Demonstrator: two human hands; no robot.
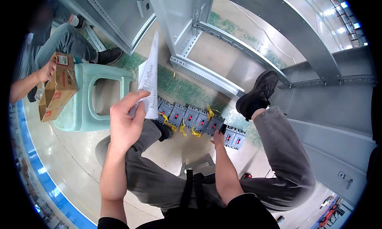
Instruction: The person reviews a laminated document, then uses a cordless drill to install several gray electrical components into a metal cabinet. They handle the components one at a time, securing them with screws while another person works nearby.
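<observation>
My left hand [129, 115] is closed on a folded sheaf of printed papers [150, 79], pinched between thumb and fingers and held upright in front of me. On the floor between my feet stands a row of several grey moulded-case circuit breakers [190, 116] with red toggles. Yellow wires [196, 132] hang in loops from some of them. My right hand [218, 138] reaches down to the right part of this row, its fingers closed at a small black object [223, 128] that I cannot identify. Two lighter breakers [234, 139] sit just right of that hand.
Grey metal cabinet frames [211, 71] stand ahead and to the right. At left is a pale green plastic stool [84, 93], where another person's hand [47, 71] holds an open cardboard box [59, 87]. My right shoe [258, 92] rests by the cabinet's lower rail.
</observation>
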